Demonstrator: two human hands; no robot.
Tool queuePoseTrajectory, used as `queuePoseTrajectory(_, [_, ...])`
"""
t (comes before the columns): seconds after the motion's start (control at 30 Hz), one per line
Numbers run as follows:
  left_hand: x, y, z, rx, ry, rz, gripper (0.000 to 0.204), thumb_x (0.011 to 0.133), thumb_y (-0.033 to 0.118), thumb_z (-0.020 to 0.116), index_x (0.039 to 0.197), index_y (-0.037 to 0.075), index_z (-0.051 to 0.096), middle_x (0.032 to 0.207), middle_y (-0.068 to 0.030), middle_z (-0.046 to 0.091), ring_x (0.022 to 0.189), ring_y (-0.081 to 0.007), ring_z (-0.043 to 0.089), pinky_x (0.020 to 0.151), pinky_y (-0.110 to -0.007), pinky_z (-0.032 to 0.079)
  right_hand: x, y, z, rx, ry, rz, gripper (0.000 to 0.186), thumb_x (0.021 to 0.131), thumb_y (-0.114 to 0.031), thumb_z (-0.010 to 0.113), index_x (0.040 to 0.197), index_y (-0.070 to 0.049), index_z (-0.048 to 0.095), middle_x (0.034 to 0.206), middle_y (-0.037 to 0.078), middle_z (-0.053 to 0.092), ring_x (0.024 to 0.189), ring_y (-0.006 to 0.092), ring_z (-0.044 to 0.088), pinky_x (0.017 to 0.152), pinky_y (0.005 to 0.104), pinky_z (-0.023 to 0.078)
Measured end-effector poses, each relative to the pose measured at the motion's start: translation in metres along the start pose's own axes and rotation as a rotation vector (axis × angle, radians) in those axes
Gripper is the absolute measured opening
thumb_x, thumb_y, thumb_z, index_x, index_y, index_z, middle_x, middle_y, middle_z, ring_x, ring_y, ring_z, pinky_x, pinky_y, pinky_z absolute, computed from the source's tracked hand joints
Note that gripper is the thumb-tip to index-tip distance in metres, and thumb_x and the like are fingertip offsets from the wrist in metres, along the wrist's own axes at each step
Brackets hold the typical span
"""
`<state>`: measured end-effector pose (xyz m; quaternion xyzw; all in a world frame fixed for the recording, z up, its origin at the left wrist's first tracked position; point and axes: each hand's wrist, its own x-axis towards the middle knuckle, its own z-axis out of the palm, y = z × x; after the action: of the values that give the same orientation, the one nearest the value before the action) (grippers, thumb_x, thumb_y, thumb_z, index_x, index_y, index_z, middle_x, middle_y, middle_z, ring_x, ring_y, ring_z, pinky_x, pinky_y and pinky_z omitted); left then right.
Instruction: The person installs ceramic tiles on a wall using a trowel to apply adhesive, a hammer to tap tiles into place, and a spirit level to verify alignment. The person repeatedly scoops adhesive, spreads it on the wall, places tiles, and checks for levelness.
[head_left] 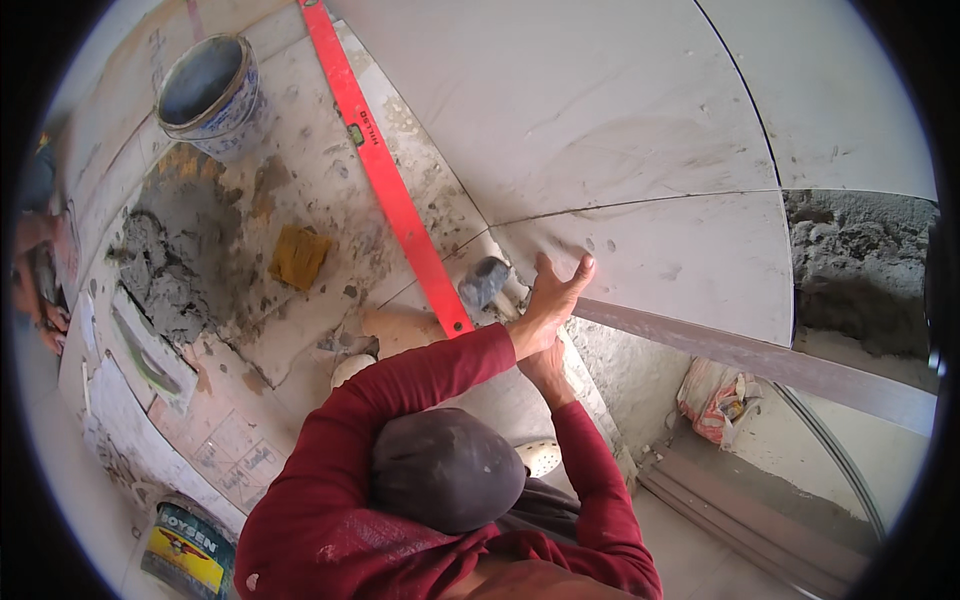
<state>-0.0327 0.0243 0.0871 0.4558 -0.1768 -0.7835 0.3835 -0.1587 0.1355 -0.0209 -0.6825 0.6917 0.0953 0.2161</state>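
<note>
My left hand (557, 298) in a maroon sleeve is open, thumb and forefinger apart, at the lower edge of a large pale tile (655, 255), beside the near end of a long metal straightedge (750, 352). My right hand (542, 365) is just below it; its fingers are hidden behind the left. A dark-headed mallet (484, 282) with a pale handle lies left of my hands. A long red spirit level (385, 180) runs up from there along the floor. A rounded, dark cloth-covered shape (445, 470) sits between my arms, with a cream clog (540, 457) beyond it.
At left are a patterned bucket (200, 95), wet mortar (170, 270), a yellow sponge (298, 255), a green-handled trowel (150, 355), a paint pail (182, 550) and another person's arm (38, 265). At right are a mortar-filled gap (850, 260), a crumpled sack (715, 400) and metal channels (720, 520).
</note>
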Motion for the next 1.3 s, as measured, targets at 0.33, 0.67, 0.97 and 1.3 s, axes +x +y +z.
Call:
queuePoseTrajectory(0.33, [0.014,-0.001,-0.010,-0.022,-0.012,-0.012,0.149,0.072,0.083,0.070,0.156,-0.010,-0.011,0.164,-0.0343,0.010,0.155,-0.0377,0.015,0.123,-0.049,0.021,0.010,-0.066,-0.053,0.223,-0.071,0.001,0.061,0.092,-0.047,0.073,0.133,-0.006,0.056,0.132,0.022,0.056,0.126,0.0377,0.052,0.102,0.0493,0.044])
queuePoseTrajectory(0.67, [-0.010,0.013,0.003,0.027,0.107,0.030,0.125,0.083,0.078,0.063,0.155,-0.013,0.018,0.157,-0.0360,0.031,0.150,-0.0404,0.031,0.120,-0.043,0.031,0.024,-0.060,-0.048,-0.051,0.032,-0.059,0.051,0.094,-0.047,0.072,0.119,-0.003,0.061,0.111,0.016,0.057,0.104,0.0308,0.056,0.089,0.0443,0.048])
queuePoseTrajectory(0.97, [-0.006,0.014,0.000,0.047,-0.059,-0.034,0.117,0.089,0.077,0.057,0.155,-0.012,0.019,0.156,-0.0357,0.033,0.150,-0.0408,0.030,0.121,-0.044,0.030,0.028,-0.035,-0.035,0.087,0.140,-0.147,0.043,0.097,-0.047,0.066,0.104,-0.005,0.059,0.095,0.012,0.055,0.087,0.0244,0.056,0.069,0.0414,0.043])
queuePoseTrajectory(1.3, [-0.001,0.000,0.009,0.083,0.038,0.047,0.118,0.089,0.079,0.052,0.156,-0.011,0.014,0.160,-0.0361,0.024,0.152,-0.0422,0.024,0.122,-0.045,0.028,0.033,-0.019,-0.016,0.188,0.234,-0.121,0.050,0.097,-0.056,0.062,0.109,-0.006,0.060,0.094,0.012,0.062,0.091,0.0260,0.058,0.075,0.0479,0.043])
